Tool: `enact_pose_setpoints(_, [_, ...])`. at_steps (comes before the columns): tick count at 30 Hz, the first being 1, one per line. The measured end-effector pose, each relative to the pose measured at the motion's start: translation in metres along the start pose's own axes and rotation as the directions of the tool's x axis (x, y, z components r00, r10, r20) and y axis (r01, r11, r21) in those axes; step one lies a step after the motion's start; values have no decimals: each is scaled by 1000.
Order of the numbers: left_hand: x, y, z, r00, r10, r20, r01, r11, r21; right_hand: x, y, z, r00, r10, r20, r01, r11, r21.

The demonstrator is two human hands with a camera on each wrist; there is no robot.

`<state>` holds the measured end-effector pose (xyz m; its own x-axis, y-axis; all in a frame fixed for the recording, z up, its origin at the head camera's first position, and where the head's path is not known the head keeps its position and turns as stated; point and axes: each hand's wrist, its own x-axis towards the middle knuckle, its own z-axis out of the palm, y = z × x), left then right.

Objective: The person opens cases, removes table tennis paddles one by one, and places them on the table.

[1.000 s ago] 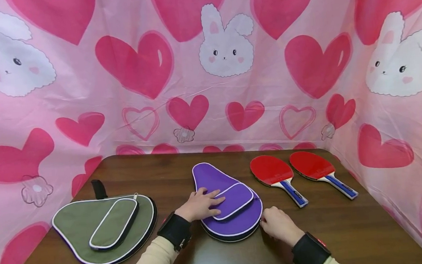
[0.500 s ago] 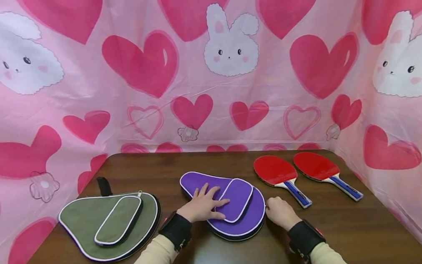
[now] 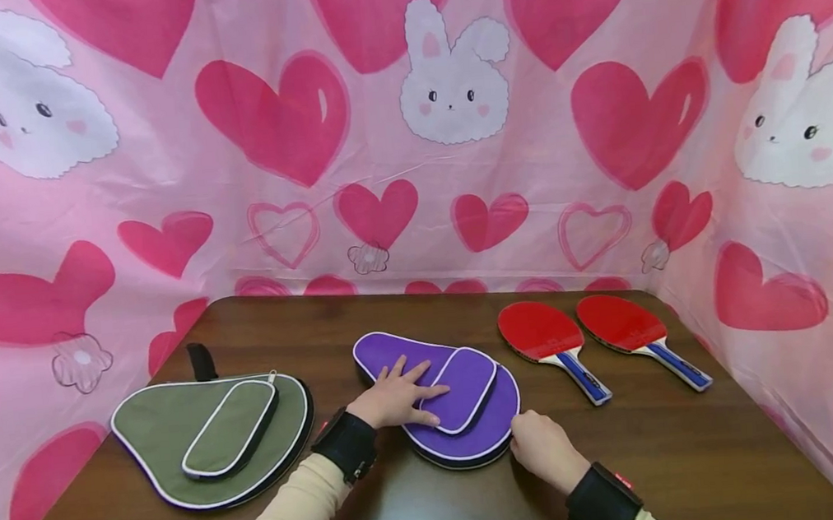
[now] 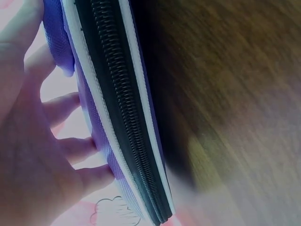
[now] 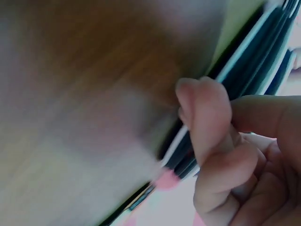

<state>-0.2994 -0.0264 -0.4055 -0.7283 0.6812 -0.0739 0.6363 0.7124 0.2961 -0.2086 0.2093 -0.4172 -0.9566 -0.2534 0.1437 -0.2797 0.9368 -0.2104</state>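
A purple table tennis racket case (image 3: 504,405) with white piping and a raised pocket (image 3: 466,384) lies on the table, its narrow end pointing left. Over its left part my left hand (image 3: 390,398) spreads its fingers flat, with fingertips on the pocket. In the left wrist view, the black zipper (image 4: 122,94) runs along the case's side, teeth closed there. My right hand (image 3: 546,447) is at the case's right rim, fingers curled. Seen from the right wrist, thumb and bent forefinger (image 5: 209,113) pinch at the zipper band, the zipper pull hidden between them.
To the left lies a green racket case (image 3: 153,436) with its own pocket and a black strap (image 3: 201,361). Two red table tennis rackets (image 3: 539,330) with blue handles lie at the right rear. A pink heart-print curtain (image 3: 511,152) encloses the brown table (image 3: 671,452).
The purple case has turned, its narrow end swinging left. My right hand went slightly away from me, then came back nearer along the rim. My left hand has stayed spread on the case.
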Motion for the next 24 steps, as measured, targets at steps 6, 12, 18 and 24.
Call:
enact_pose_setpoints(6, [-2,0,3,1000,4,-9,-4,999,42,-8,-17,-2,988,18,152,-43,986,162])
enact_pose_setpoints(12, [1,-14,-9,997,66,-30,-67,997,-27,-10,-20,0,984,24,178,-66,970,234])
enact_pose_setpoints(18, [-1,-40,-17,997,-4,-73,6,999,35,-6,-15,3,979,46,200,-99,960,260])
enact_pose_setpoints(24, [-14,-43,-2,985,-27,-169,35,998,44,-4,1,0,978,111,178,-152,960,236])
